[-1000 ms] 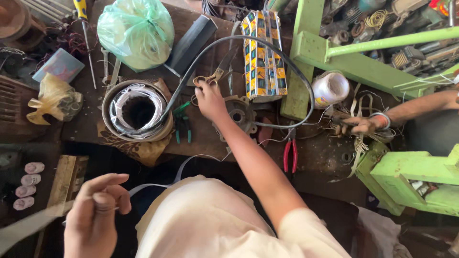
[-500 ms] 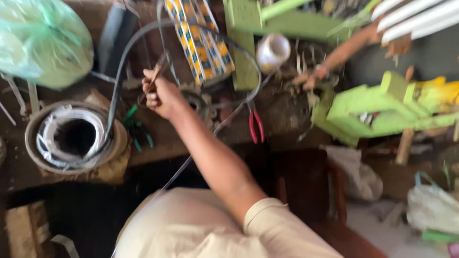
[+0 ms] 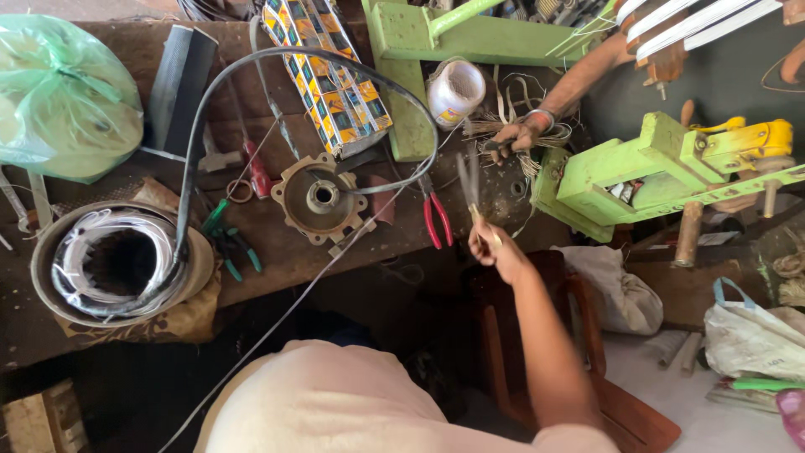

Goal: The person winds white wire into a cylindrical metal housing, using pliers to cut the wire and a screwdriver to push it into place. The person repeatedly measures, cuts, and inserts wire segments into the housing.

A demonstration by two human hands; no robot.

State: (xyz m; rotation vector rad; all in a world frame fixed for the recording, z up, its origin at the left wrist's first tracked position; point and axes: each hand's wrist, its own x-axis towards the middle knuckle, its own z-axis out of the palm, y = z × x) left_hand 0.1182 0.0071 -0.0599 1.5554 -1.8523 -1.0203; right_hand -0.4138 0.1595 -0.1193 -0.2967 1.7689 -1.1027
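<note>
Head view, left to right: wound stator coil point(image 3: 117, 264) on the bench, round metal end cover point(image 3: 321, 200), red-handled pliers point(image 3: 438, 220), then right hand point(image 3: 495, 249) closed on a blurred thin tool point(image 3: 466, 180). Left hand is out of sight. A co-worker's hand point(image 3: 520, 134) grips fibre strands behind.

Rough worn wooden bench point(image 3: 277, 260), dull metal motor cover point(image 3: 317, 200), perhaps cast, glossy red-handled pliers point(image 3: 437, 220)

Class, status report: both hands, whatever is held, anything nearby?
Right hand grips thin blurred tool. Left hand out of view. Red-handled pliers beside it; another person's hand on pale strands.
</note>
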